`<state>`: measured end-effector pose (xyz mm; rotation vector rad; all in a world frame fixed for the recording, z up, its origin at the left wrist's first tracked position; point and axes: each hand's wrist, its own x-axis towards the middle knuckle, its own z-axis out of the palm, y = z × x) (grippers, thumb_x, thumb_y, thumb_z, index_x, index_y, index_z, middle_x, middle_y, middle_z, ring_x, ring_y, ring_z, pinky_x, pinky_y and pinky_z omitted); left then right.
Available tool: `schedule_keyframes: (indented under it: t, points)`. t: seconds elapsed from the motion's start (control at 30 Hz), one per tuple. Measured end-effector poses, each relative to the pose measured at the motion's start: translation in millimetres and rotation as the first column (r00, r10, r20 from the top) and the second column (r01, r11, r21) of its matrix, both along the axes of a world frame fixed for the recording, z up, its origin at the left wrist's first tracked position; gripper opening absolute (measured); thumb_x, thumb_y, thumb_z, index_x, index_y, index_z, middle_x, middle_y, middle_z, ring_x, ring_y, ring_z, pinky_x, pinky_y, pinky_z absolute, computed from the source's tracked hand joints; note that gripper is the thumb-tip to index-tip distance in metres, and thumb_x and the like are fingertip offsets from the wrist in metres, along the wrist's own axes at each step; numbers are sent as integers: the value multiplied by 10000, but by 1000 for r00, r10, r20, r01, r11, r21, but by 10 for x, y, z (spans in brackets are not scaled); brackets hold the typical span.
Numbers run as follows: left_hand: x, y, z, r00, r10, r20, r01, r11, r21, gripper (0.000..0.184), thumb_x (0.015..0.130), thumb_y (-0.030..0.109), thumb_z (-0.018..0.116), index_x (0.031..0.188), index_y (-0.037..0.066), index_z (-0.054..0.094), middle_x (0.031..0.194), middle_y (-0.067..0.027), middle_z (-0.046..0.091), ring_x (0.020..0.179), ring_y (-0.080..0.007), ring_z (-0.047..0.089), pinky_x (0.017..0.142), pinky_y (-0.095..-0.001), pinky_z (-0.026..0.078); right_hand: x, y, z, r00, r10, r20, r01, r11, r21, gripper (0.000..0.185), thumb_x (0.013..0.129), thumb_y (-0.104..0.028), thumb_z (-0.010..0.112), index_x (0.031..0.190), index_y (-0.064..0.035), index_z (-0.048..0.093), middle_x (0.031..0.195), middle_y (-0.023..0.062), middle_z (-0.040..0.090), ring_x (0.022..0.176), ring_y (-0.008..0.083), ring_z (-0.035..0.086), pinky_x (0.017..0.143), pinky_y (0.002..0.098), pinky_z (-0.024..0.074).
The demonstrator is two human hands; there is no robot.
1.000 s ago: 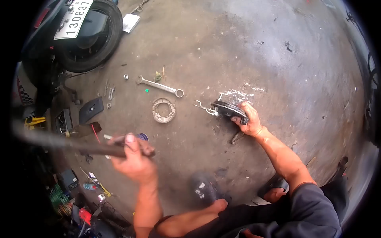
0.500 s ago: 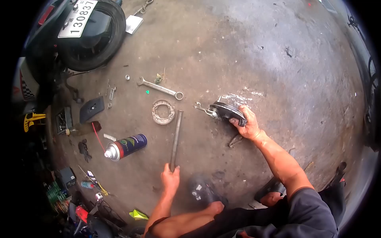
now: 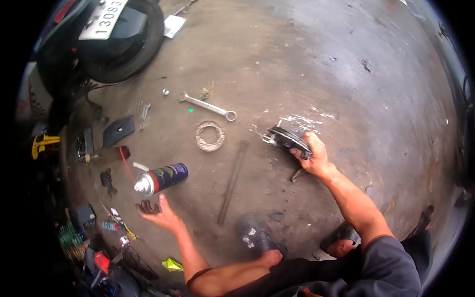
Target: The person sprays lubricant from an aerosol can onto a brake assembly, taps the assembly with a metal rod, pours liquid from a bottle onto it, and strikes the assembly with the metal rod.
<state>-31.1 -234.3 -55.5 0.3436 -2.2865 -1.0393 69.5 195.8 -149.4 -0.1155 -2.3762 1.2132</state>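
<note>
My right hand (image 3: pixel 316 156) is closed around the edge of the round black part (image 3: pixel 288 140), pinching its rim between my thumb and my fingers. I have it tilted on edge, to the right of the pale ring (image 3: pixel 210 147) on the floor (image 3: pixel 297 64), and 1 bent metal lever (image 3: pixel 262 137) points from it towards that ring. My left hand (image 3: pixel 161 213) is open, its thumb apart from the fingers, which look dark and a little curled. It is on my side of the ring and off to the left, near the white nozzle end of the spray can (image 3: pixel 170 177).

The can lies on its side, between the ring and my left hand. A metal rod (image 3: pixel 232 183) starts just beside the ring, to its right, and slants back towards my shoe (image 3: pixel 255 232); it looks blurred. Beyond the ring is 1 wrench (image 3: pixel 208 105), its round end the nearer to my right hand, and 1 small green piece (image 3: pixel 190 110) is just beside its shaft. Left of the ring I see a flat black panel (image 3: pixel 119 130). Farther out, beyond the ring and to the left, are 1 tyre (image 3: pixel 154 47) and 1 number plate (image 3: pixel 103 20).
</note>
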Motion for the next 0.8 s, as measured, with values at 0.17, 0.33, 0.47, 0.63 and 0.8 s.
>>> schedule_keyframes:
  t: [0.17,0.33,0.47,0.63,0.8]
  points:
    - [-57,-60,69,996,-87,-23,87,996,4,919,797,243,800,1501,-5,264,1396,-214,447,1278,-339,460,1089,-448,351,1,-105,-73,997,-72,30,76,977,-199,319,849,-129,739,1077,31,585,954,179,636,851,317,628,774,381,506]
    - [88,-306,91,985,-58,-165,78,990,120,837,874,345,733,1469,-37,284,1345,-200,471,1227,-281,486,1020,-396,395,13,-65,-154,959,-107,262,230,833,-503,375,957,-164,660,1246,42,541,1078,84,655,982,168,600,908,311,474]
    - [-285,-789,244,986,113,-126,-85,974,211,833,845,315,778,1439,-48,322,1306,-214,488,1169,-286,519,988,-387,436,-59,9,-146,964,-81,253,202,845,-496,357,972,-193,645,1239,29,558,1112,65,640,1015,155,578,936,307,452]
    - [-1378,-1636,328,977,135,166,-144,989,43,957,747,325,860,1435,-76,330,1332,-263,499,1212,-314,522,1021,-401,433,-136,68,-35,946,-81,313,217,877,-429,384,976,-228,629,1266,16,568,1156,87,635,1072,178,573,972,318,434]
    - [-2309,-1746,261,982,129,137,-140,987,76,1030,682,312,905,1421,-99,318,1358,-267,480,1247,-331,498,1072,-420,391,-81,92,-124,934,-120,337,260,874,-410,452,965,-263,628,1294,37,557,1199,115,631,1110,209,571,1007,346,420]
